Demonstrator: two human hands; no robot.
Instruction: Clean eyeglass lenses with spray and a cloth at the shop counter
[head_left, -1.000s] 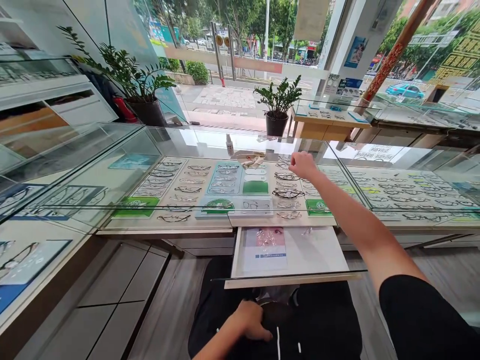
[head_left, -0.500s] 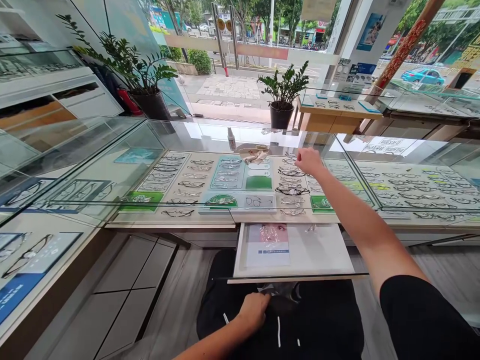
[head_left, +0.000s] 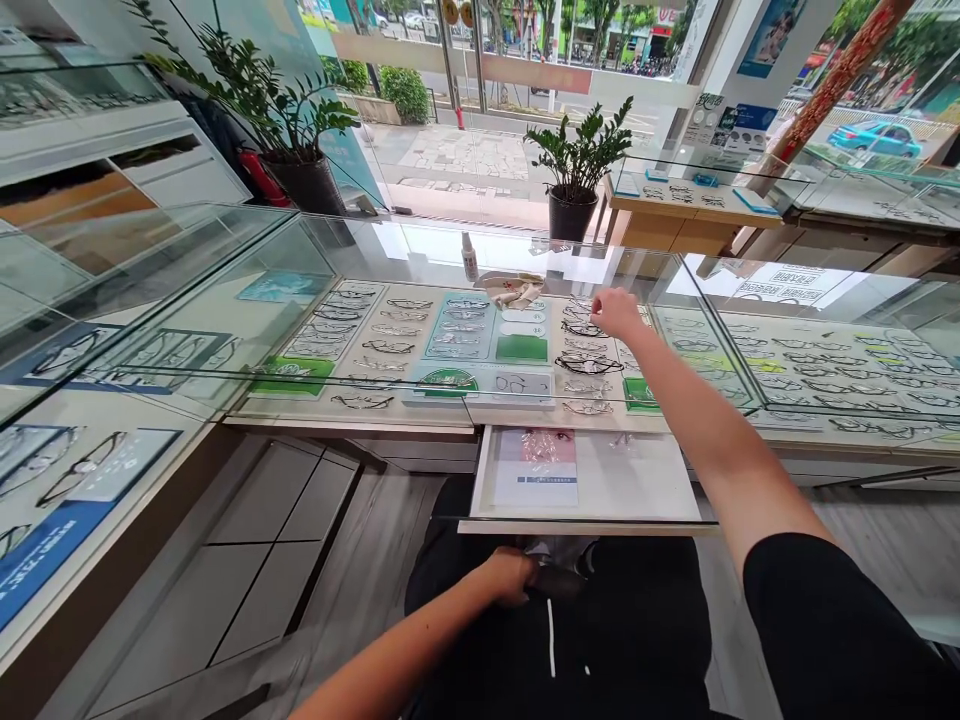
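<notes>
My right hand [head_left: 616, 314] reaches over the glass counter [head_left: 420, 240], fingers curled in, above rows of eyeglasses [head_left: 589, 363] displayed under the glass. Whatever its fingers may hold is hidden. Low over my black-clothed lap, my left hand [head_left: 510, 577] is closed beside a dark shape [head_left: 559, 581] that I cannot name. Between my hands a white drawer [head_left: 637, 485] stands pulled out. In it lie a leaflet [head_left: 536, 490] with a clear plastic packet [head_left: 546, 448] on top, and a small clear item [head_left: 621, 440] farther right.
On the counter stand a small spray bottle [head_left: 469, 257] and a shallow dish [head_left: 491, 285] with a beige cloth [head_left: 517, 292]. More glass cases stretch left and right. Potted plants [head_left: 574, 212] stand beyond, before the glass doors. Grey cabinets [head_left: 262, 540] are at lower left.
The view has tilted down slightly. My left hand has moved up a little, closer beneath the drawer front. My right hand stays closed over the counter.
</notes>
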